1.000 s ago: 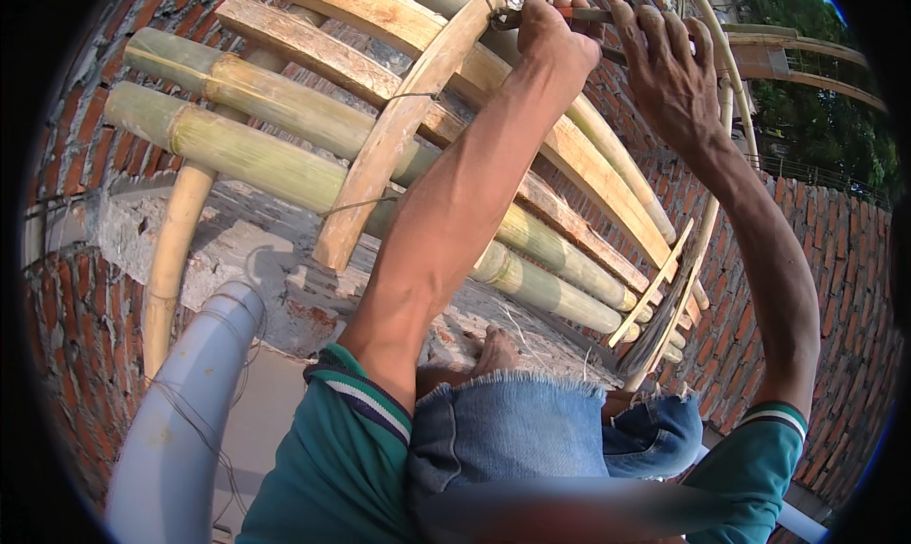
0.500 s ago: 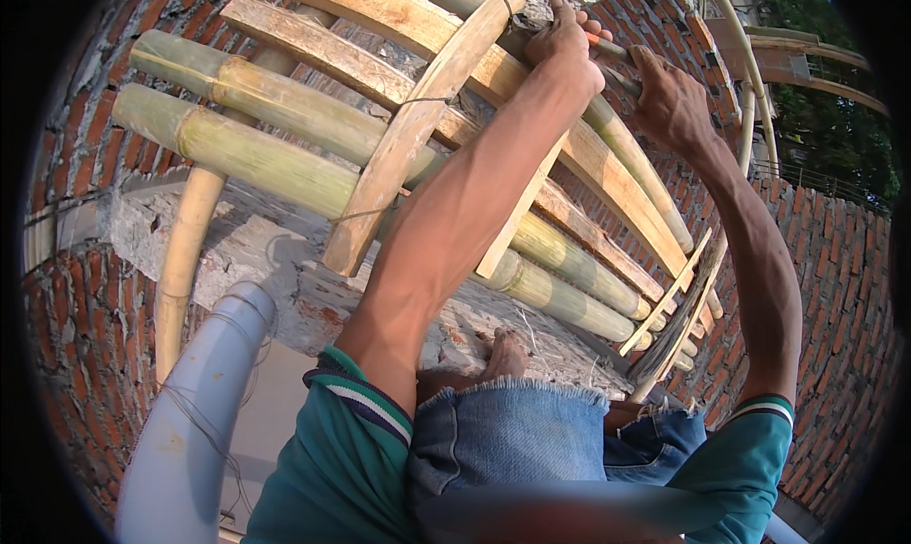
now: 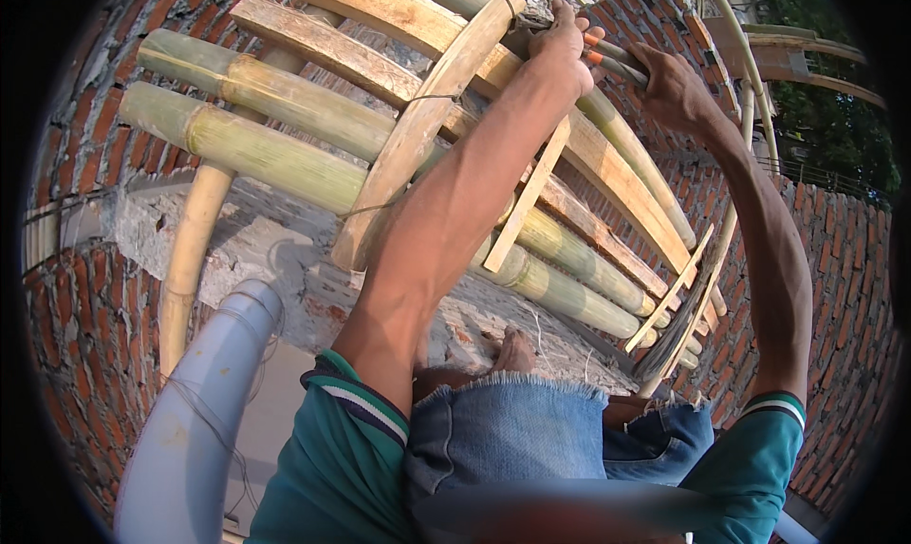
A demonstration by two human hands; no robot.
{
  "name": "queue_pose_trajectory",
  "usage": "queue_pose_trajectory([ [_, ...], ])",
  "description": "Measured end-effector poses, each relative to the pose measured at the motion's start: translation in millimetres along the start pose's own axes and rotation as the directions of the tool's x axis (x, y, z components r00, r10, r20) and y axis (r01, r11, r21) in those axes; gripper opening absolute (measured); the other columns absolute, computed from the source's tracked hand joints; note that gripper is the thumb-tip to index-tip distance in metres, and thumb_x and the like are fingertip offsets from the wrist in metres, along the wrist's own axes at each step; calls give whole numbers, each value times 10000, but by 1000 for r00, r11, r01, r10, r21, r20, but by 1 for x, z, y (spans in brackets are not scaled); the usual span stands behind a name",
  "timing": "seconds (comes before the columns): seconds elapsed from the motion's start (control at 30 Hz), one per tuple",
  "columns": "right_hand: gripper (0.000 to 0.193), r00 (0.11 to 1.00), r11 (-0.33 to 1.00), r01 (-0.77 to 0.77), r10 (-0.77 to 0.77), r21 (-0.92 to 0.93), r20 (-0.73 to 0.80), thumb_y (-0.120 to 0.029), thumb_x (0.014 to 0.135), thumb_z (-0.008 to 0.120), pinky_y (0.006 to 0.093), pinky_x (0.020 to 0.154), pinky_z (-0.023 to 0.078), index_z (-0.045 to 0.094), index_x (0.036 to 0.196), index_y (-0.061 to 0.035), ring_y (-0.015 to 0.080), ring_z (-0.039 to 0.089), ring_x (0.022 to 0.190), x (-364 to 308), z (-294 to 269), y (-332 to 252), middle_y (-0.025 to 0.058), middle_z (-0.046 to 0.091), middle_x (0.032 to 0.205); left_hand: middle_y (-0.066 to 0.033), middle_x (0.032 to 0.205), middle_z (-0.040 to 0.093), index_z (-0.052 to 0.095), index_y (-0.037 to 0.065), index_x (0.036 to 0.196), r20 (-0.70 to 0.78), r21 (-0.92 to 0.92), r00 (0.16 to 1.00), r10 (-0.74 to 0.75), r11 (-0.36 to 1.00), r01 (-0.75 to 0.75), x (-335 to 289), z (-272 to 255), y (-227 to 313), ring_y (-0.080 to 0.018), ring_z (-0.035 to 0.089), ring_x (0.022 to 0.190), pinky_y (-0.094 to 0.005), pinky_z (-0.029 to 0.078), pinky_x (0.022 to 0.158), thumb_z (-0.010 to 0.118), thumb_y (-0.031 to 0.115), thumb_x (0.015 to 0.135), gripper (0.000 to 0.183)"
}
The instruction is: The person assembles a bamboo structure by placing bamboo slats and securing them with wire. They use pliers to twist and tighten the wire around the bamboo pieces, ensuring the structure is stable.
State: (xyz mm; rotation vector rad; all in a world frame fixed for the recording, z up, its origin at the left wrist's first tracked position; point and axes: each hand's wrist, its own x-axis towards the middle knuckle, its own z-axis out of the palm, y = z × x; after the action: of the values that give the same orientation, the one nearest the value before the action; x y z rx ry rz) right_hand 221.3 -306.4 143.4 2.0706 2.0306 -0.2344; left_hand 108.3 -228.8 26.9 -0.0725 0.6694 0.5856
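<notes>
At the far edge of the bamboo frame (image 3: 569,302), the left hand (image 3: 562,55) closes around a tool (image 3: 622,67) with orange and dark handles, near the upper end of a cross plank (image 3: 429,131). The right hand (image 3: 672,86) bends its fingers around the dark end, perhaps to keep the tool steady; how firmly they press, I cannot tell. Thin wire (image 3: 436,97) binds the plank, probably so that it stays fixed. A narrow strip (image 3: 531,193) reaches toward the near edge.

bamboo poles (image 3: 275,157): smooth | plank (image 3: 325,49): rough wood | shorts (image 3: 512,435): frayed denim | brick wall (image 3: 835,288): rough
</notes>
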Motion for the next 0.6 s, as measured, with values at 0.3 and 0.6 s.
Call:
queue_pose_trajectory([
  [0.3, 217, 993, 992, -56, 44, 113, 106, -132, 837, 682, 436, 587, 507, 680, 954, 51, 234, 617, 578, -5, -19, -19, 140, 632, 672, -68, 968, 688, 602, 141, 1114, 255, -410, 957, 141, 912, -25, -9, -5, -4, -217, 668, 852, -449, 587, 794, 681, 535, 970, 427],
  [0.6, 369, 729, 687, -578, 193, 439, 657, -401, 919, 764, 380, 436, 467, 685, 852, -47, 167, 641, 537, 7, -42, -22, 74, 641, 664, 60, 548, 482, 550, 163, 845, 469, -597, 823, 320, 801, 29, 23, -10, -26, -157, 525, 519, -428, 530, 712, 651, 603, 972, 469],
])
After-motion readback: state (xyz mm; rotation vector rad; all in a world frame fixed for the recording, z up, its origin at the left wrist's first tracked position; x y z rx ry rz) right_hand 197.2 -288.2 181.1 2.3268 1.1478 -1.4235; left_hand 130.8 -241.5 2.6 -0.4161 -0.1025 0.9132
